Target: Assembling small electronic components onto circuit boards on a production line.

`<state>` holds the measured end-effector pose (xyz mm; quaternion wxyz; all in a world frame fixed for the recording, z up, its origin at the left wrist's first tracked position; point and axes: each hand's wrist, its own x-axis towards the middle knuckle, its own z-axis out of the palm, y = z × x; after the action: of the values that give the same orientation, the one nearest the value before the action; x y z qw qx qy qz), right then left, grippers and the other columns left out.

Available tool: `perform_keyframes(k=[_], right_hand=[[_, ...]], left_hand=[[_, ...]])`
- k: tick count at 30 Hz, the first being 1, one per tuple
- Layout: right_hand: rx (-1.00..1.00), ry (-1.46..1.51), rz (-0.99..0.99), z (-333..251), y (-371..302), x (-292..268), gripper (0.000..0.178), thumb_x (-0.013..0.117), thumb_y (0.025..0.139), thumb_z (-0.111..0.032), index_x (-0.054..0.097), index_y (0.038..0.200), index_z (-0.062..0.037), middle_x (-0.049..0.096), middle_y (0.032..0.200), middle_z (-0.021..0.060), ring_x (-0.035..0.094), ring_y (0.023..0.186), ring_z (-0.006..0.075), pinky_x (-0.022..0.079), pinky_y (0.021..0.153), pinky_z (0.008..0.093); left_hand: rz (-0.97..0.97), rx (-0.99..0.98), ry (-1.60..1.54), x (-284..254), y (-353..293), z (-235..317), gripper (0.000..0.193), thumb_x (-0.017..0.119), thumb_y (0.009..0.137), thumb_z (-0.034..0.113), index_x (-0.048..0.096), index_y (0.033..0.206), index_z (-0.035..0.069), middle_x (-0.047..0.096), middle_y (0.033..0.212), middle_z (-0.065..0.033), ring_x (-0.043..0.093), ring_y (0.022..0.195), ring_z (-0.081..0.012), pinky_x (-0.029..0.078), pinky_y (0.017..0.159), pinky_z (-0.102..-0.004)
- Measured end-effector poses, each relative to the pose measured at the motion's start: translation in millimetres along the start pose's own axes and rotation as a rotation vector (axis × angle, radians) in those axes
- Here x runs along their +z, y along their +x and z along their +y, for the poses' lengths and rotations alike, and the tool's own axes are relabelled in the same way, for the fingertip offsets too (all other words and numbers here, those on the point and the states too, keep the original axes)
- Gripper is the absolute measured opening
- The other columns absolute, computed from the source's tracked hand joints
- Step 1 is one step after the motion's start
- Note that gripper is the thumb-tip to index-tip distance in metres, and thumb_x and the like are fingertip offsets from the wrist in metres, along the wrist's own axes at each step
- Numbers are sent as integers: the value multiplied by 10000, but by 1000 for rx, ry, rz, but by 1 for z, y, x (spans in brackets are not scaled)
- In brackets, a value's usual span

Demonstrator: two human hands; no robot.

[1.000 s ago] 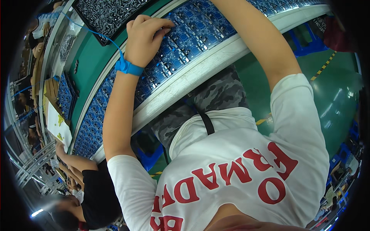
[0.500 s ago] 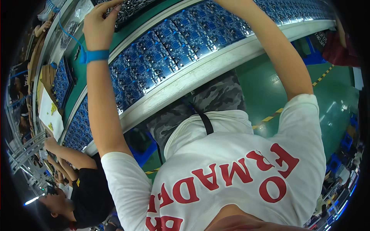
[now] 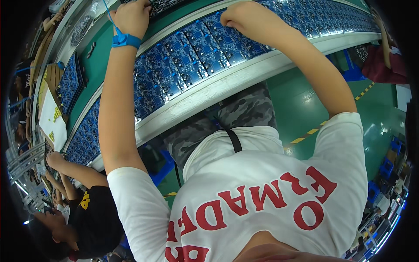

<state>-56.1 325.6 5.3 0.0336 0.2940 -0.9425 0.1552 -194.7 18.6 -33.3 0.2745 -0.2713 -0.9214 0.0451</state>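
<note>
My right hand [image 3: 249,21] hovers over a long row of blue circuit boards [image 3: 187,56]. Its fingers are curled into a pinch above the boards, and whatever is between the fingertips is too small to make out. At the upper edge my left hand [image 3: 131,19], with a blue wrist strap [image 3: 126,41] and its cord, is beside a black tray [image 3: 168,8] of small dark parts. The left fingers are bent together at the tray's near corner, partly cut off by the picture's edge; I cannot see what they hold.
A pale rail [image 3: 209,85] edges the line in front of me. To the left are a stacked blue board panel [image 3: 70,87], a white sheet with yellow bits [image 3: 53,118] and a clear bag [image 3: 81,30]. A co-worker in black [image 3: 98,218] works at left, another person's maroon sleeve [image 3: 386,65] at right.
My right hand has come down from beyond the upper edge to over the boards, its fingers pinched. My left hand has shifted right along the tray, and its fingers have drawn in.
</note>
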Motion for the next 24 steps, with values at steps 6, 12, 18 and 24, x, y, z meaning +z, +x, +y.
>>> perform_keyframes(k=[6, 12, 18, 24], right_hand=[[-23, -33, 23, 1, -2, 0, 146, 575, 849, -129, 682, 841, -30, 670, 832, 187, 650, 846, 385, 508, 761, 471], [-48, -30, -57, -4, 0, -10, 171, 570, 857, -132, 702, 899, -30, 681, 865, 196, 650, 868, 388, 512, 769, 466], [70, 196, -24, -2, 15, -44, 246, 550, 870, -141, 714, 1011, -25, 698, 937, 204, 661, 910, 379, 522, 804, 446], [180, 136, 412, 78, 66, -9, 252, 572, 837, -173, 735, 962, -26, 708, 927, 201, 674, 890, 366, 533, 802, 437]], left_hand=[[64, -193, -295, -58, 3, 65, 109, 677, 833, 206, 742, 863, 124, 708, 864, -86, 630, 894, -292, 415, 835, -485], [-63, 30, -715, -64, -17, 77, 192, 696, 892, 205, 756, 1072, 178, 739, 984, -76, 702, 937, -220, 518, 823, -314], [-288, -105, -1102, -70, -25, 85, 198, 709, 885, 156, 759, 1067, 95, 748, 950, -85, 696, 889, -148, 524, 797, -268], [-331, -166, -1226, -70, -22, 97, 188, 707, 889, 154, 755, 1045, 61, 737, 909, -39, 677, 870, -121, 524, 793, -269]])
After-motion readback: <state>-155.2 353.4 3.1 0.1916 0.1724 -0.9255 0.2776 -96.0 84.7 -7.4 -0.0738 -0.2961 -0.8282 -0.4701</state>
